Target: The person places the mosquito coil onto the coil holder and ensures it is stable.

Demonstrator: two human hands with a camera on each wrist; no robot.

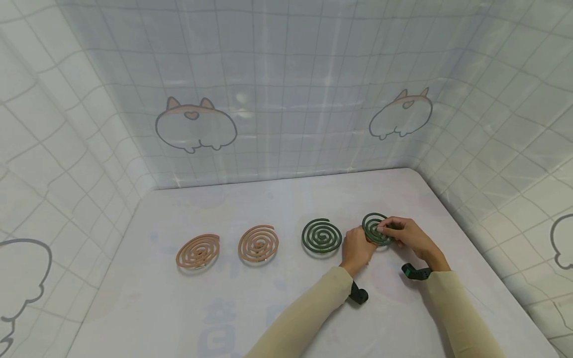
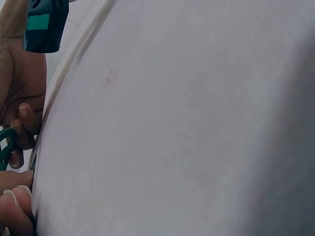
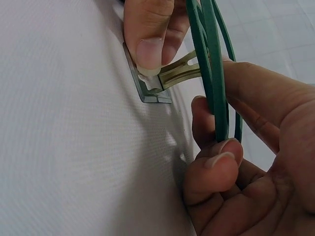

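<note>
Above the right part of the table, a green mosquito coil (image 1: pixel 364 226) stands tilted up between my hands. My right hand (image 1: pixel 412 236) holds its lower rim, with one finger reaching in at the coil's middle. My left hand (image 1: pixel 355 251) pinches a small metal coil stand (image 3: pixel 179 73) at its flat base, low over the table. The stand's raised prong goes up to the coil's centre; the meeting point is partly hidden by the coil's rings. In the left wrist view only the left fingertips (image 2: pixel 17 209) and part of the right hand show at the left edge.
Just left of my left hand lies another green mosquito coil (image 1: pixel 322 237). Two brown coils (image 1: pixel 258 244) (image 1: pixel 200 252) are farther left, each with a bit of metal at its lower edge. White grid-patterned curtains (image 1: pixel 286 124) enclose the white table (image 1: pixel 268 199) at back and sides.
</note>
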